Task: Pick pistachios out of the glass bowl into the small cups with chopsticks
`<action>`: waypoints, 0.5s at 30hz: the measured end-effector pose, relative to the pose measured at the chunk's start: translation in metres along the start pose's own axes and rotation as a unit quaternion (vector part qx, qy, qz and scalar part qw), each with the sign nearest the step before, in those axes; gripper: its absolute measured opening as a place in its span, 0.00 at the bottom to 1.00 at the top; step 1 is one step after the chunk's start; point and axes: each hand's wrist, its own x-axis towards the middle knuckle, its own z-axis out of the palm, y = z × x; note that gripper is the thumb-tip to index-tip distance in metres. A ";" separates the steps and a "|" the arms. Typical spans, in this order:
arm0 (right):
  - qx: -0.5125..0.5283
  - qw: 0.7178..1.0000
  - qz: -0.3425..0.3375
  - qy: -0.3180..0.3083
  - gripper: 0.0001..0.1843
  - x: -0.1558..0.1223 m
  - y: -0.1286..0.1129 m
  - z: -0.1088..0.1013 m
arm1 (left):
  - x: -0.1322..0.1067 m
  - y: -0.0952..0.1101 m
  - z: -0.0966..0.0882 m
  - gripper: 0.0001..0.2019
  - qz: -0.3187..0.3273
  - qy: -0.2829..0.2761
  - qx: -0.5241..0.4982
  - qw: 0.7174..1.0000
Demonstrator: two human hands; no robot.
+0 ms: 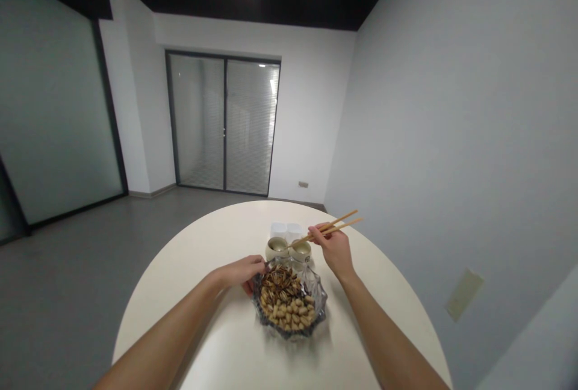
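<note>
My left hand (246, 271) is closed on the left rim of a clear glass bowl (320, 303) with a scalloped edge. Inside the bowl lie brown striped seeds (280, 281) at the far side and pale peanuts (291, 316) at the near side. A pair of wooden chopsticks (339, 221) is gripped in my right hand (333, 247), tips pointing left over two small cups. The left cup (272, 256) and the right cup (304, 257) stand side by side just beyond the bowl. Whether the tips hold anything is too small to tell.
Behind the cups sit two small white square containers (286, 229). Everything stands on a round white table (198, 251). A grey wall (451, 137) rises close on the right, and glass double doors (223, 125) are at the back.
</note>
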 end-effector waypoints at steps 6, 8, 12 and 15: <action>0.006 0.997 0.018 -0.076 0.31 -0.019 -0.001 -0.032 | -0.002 0.002 0.002 0.20 -0.001 0.006 0.013 1.000; 0.003 0.994 0.025 -0.105 0.29 -0.025 0.000 -0.040 | -0.004 0.005 0.002 0.20 0.003 0.005 0.013 1.000; -0.011 0.992 0.034 -0.123 0.28 -0.027 0.000 -0.046 | -0.007 0.008 0.003 0.20 0.007 0.005 0.012 1.000; -0.021 0.990 0.036 -0.133 0.28 -0.028 -0.002 -0.045 | -0.007 0.007 0.004 0.19 0.007 0.004 0.012 1.000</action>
